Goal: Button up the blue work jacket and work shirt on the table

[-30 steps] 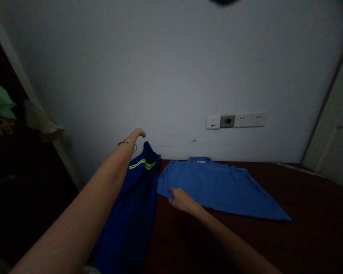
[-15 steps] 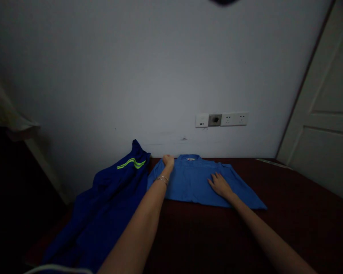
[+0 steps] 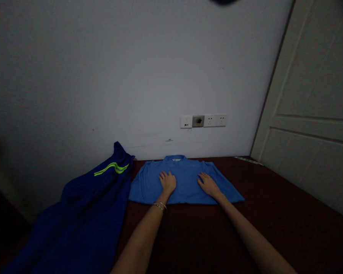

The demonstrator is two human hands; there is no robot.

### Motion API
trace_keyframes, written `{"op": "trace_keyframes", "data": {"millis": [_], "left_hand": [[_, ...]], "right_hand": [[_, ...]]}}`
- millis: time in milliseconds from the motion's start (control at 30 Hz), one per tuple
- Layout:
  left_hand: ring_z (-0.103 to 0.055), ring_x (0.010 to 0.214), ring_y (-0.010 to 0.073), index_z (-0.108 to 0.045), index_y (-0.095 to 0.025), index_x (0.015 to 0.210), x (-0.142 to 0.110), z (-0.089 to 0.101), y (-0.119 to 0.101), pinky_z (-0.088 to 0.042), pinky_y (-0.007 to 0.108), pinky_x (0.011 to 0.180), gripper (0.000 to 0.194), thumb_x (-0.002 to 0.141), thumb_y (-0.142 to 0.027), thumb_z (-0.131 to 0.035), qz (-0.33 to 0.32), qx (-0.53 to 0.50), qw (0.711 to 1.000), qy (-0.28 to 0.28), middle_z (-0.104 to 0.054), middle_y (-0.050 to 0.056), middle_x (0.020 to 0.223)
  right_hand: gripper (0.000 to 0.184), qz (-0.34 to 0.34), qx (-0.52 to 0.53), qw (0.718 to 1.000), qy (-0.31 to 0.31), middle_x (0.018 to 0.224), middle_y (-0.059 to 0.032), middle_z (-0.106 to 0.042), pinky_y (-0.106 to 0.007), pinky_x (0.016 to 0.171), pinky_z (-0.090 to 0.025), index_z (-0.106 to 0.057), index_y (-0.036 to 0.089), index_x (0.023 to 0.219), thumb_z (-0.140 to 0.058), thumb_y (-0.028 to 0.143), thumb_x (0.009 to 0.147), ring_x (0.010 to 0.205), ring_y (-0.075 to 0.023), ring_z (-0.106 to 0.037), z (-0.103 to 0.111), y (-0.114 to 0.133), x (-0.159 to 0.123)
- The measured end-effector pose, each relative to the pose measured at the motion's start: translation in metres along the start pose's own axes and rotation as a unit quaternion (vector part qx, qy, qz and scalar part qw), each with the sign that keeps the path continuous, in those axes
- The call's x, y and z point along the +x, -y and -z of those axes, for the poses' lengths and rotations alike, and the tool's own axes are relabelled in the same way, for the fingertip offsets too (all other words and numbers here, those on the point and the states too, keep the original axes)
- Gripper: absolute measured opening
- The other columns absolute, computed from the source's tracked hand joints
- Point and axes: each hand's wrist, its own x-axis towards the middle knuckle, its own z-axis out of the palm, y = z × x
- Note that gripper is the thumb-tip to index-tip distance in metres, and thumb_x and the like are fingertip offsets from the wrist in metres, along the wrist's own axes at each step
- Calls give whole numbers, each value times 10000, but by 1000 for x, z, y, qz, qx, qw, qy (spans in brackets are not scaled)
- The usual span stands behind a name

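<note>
A light blue shirt (image 3: 185, 192) lies flat on the dark red table (image 3: 205, 236), collar toward the wall. My left hand (image 3: 168, 181), with thin bracelets at the wrist, rests palm down on the shirt's left middle, fingers stretched out. My right hand (image 3: 207, 184) lies flat on the shirt's right middle, fingers spread. Neither hand holds anything. A dark blue garment with yellow-green stripes (image 3: 85, 217) lies to the left of the shirt, its top leaning against the wall.
A white wall with a row of power sockets (image 3: 202, 121) stands just behind the table. A white door (image 3: 311, 114) fills the right side. The table's left edge drops into darkness under the dark blue garment.
My left hand left the dark blue garment, crossed to the shirt's left shoulder and now lies flat on the shirt. My right hand moved from the shirt's left hem to its right middle. The view swung right.
</note>
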Motion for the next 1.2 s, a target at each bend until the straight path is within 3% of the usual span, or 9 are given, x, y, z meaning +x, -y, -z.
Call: {"op": "trace_keyframes", "data": {"millis": [133,233,367,533,633,767,933,1200], "left_hand": [[-387,1178,345,-534,-104,1154,3,7,-9,-306,473,923,435,836,-322,-334,-21,16,1000,0,-461,231,1249],[-454,1108,315,-584,-94,1068,20,18,0,-361,409,882,389,822,-301,-365,-67,13,997,27,-530,219,1152],[-468,1105,301,-565,-92,1086,65,40,35,-385,362,867,377,811,-284,-394,-74,6,996,54,-524,205,1167],[-538,1041,244,-569,-95,1054,121,57,94,-407,277,837,318,766,-160,-450,-57,-1,994,97,-584,173,1108],[-542,1036,256,-576,-101,1019,140,55,122,-424,269,798,316,711,-123,-511,-37,-4,993,109,-584,175,1115],[-568,990,247,-604,-117,925,157,44,141,-438,250,750,263,669,-90,-548,-6,-26,992,121,-631,145,1031],[-597,924,220,-630,-89,841,178,31,148,-446,225,715,178,709,-89,-510,17,-80,989,125,-657,139,951],[-624,779,173,-612,-64,975,195,26,152,-457,192,611,295,701,-165,-569,52,-180,975,120,-667,102,882]], "right_hand": [[484,15,13,1000,4,1333,-174,-409,-345,1055,-225,-482,49,1246,-359,314,861,1260,-238,-338,1,-8,3],[477,20,39,999,15,1327,-163,-422,-343,1049,-235,-487,59,1242,-379,315,854,1257,-234,-343,3,-13,9],[425,22,99,995,2,1223,-141,-533,-283,998,-308,-535,67,1184,-375,283,855,1144,-194,-475,17,-33,28],[391,-54,74,994,-55,1191,-137,-557,-270,995,-295,-555,63,1157,-412,191,816,1132,-196,-484,35,-78,62],[393,-94,81,992,-39,1167,-169,-569,-281,958,-335,-565,46,1147,-452,200,803,1097,-227,-516,36,-99,79],[381,-127,101,986,-38,1116,-182,-599,-279,907,-380,-598,36,1102,-493,236,795,1046,-240,-553,28,-113,97],[395,-197,138,969,-59,1062,-166,-630,-263,839,-438,-612,42,1074,-540,283,770,978,-222,-595,18,-124,120],[346,-269,205,937,-92,925,-150,-672,-299,776,-483,-655,65,924,-675,250,633,863,-236,-635,7,-148,134]]}}
